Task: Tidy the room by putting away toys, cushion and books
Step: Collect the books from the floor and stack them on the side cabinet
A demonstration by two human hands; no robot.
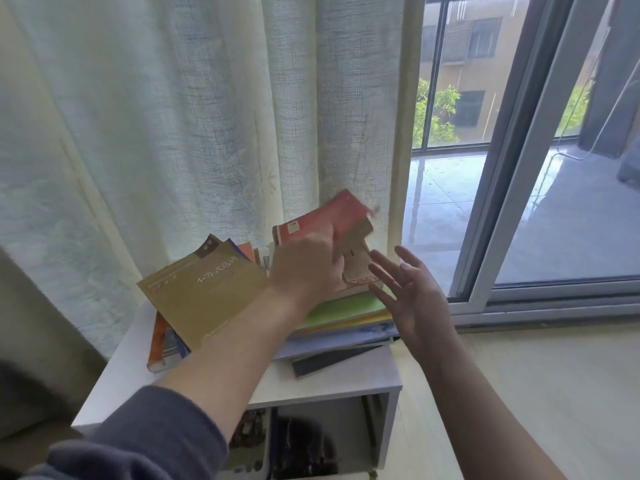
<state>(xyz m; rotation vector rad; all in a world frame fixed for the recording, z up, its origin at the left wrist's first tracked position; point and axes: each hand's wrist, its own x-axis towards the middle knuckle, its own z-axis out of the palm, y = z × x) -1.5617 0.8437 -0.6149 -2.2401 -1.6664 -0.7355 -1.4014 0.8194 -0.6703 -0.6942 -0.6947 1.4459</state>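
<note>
Entry 1, hazard: the pile. Books lie askew on the white desk (346,375). The ochre book (204,296) at 9 o'clock overhangs those under it, and a dark book (329,362) at 6 o'clock juts toward the front edge. I judge that setting anything down off-centre, or nudging with a wrist, could slide the upper books off.

Entry 2, hazard: the red book (332,216). It is tilted, blurred, and raised over the pile's 1 o'clock corner, above the green book (343,306). It is held by one edge only, so it may splay open or slip. The curtain (173,133) hangs just behind at 12 o'clock and could snag a corner.

Entry 3, grip, left hand (304,268): the fingers are curled round the red book's near edge, closed on it. A tan cover shows beneath, and I cannot tell whether it is the book's own or a second book.

Entry 4, grip, right hand (415,299): the fingers are straight and spread, holding nothing. The palm faces the book from 3 o'clock, just beside it. I cannot tell whether it touches.
</note>
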